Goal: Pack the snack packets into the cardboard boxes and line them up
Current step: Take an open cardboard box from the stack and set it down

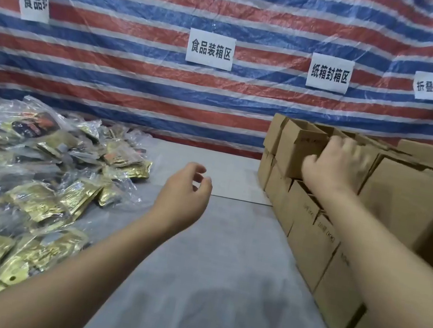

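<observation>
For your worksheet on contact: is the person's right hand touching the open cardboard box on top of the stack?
Touching. The head view shows the right hand laid on the side of the open cardboard box, fingers over its rim.

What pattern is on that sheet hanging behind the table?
Red, blue and white horizontal stripes on the sheet, seen in the head view.

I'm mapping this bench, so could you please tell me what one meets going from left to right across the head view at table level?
Pile of snack packets → left hand, held above the grey table → right hand, gripping an open cardboard box → stacked cardboard boxes.
</observation>
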The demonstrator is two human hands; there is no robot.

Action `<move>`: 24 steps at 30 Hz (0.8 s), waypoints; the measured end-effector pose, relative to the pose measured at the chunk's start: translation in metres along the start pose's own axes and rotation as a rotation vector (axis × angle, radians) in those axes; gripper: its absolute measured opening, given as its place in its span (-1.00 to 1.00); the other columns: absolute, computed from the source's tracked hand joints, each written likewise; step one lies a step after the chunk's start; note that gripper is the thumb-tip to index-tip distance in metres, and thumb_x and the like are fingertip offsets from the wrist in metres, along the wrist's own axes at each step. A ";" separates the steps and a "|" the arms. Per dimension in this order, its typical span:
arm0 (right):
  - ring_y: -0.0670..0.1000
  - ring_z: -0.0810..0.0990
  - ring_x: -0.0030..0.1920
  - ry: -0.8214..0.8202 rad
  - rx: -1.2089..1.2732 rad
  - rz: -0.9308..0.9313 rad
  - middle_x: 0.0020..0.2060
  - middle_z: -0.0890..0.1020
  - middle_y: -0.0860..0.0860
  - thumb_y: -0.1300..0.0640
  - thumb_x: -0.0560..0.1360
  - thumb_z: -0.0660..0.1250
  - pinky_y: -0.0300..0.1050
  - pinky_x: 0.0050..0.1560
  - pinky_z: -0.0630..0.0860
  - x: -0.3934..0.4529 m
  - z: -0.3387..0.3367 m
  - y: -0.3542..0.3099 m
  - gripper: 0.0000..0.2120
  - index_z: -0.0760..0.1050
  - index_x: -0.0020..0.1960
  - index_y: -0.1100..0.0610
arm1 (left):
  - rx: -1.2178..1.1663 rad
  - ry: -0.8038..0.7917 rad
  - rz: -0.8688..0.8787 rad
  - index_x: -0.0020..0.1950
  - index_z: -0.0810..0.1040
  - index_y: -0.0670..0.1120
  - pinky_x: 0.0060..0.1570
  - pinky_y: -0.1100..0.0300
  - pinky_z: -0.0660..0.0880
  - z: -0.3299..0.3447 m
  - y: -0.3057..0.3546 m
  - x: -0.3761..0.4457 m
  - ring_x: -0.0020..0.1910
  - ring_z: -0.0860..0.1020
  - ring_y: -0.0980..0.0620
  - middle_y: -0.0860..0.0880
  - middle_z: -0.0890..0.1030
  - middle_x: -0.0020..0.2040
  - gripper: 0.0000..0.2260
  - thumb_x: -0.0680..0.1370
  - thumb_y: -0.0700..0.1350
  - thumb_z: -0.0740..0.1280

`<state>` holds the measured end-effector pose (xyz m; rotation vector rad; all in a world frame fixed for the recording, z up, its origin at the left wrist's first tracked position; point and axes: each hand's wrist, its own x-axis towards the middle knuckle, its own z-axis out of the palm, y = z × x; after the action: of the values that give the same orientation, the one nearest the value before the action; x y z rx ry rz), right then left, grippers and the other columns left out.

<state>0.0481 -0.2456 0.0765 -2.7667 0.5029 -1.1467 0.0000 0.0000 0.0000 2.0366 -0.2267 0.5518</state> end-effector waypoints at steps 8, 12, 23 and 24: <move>0.21 0.54 -0.02 -0.167 -0.580 0.155 -0.03 0.59 0.20 0.06 0.50 0.41 0.10 0.22 0.48 0.035 -0.029 0.068 -0.73 0.51 0.07 0.23 | 0.033 0.007 0.069 0.07 0.55 0.01 -0.23 0.40 0.41 0.003 -0.003 -0.004 -0.15 0.54 0.28 0.14 0.60 -0.08 -0.87 0.63 -0.05 0.22; 0.17 0.55 -0.11 -0.149 -0.607 0.076 -0.13 0.54 0.18 0.21 0.52 0.41 0.03 -0.02 0.57 0.027 -0.050 0.048 -0.87 0.50 0.00 0.23 | 0.026 -0.026 0.085 -0.05 0.61 -0.07 -0.11 0.09 0.56 0.004 -0.004 -0.008 -0.17 0.61 0.10 0.09 0.63 -0.19 -0.82 0.61 -0.11 0.22; 0.14 0.49 -0.20 0.060 -0.127 -0.486 -0.11 0.49 0.09 0.25 0.50 0.36 -0.07 -0.31 0.31 -0.035 -0.086 -0.078 -0.74 0.46 0.17 0.16 | -0.090 0.046 0.055 -0.11 0.56 0.00 -0.15 0.27 0.51 -0.005 0.002 0.004 -0.13 0.61 0.14 0.09 0.63 -0.17 -0.82 0.62 -0.09 0.20; 0.15 0.53 -0.19 0.060 -0.088 -0.574 -0.06 0.54 0.10 0.21 0.50 0.36 -0.09 -0.32 0.28 -0.047 -0.078 -0.085 -0.74 0.46 0.18 0.16 | -0.096 0.055 0.050 -0.12 0.54 0.03 -0.22 0.39 0.45 -0.007 -0.001 0.004 -0.17 0.57 0.25 0.11 0.62 -0.19 -0.82 0.63 -0.08 0.20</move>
<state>-0.0152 -0.1472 0.1196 -3.0563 -0.2725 -1.3291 0.0020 0.0063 0.0042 1.9248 -0.2672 0.6154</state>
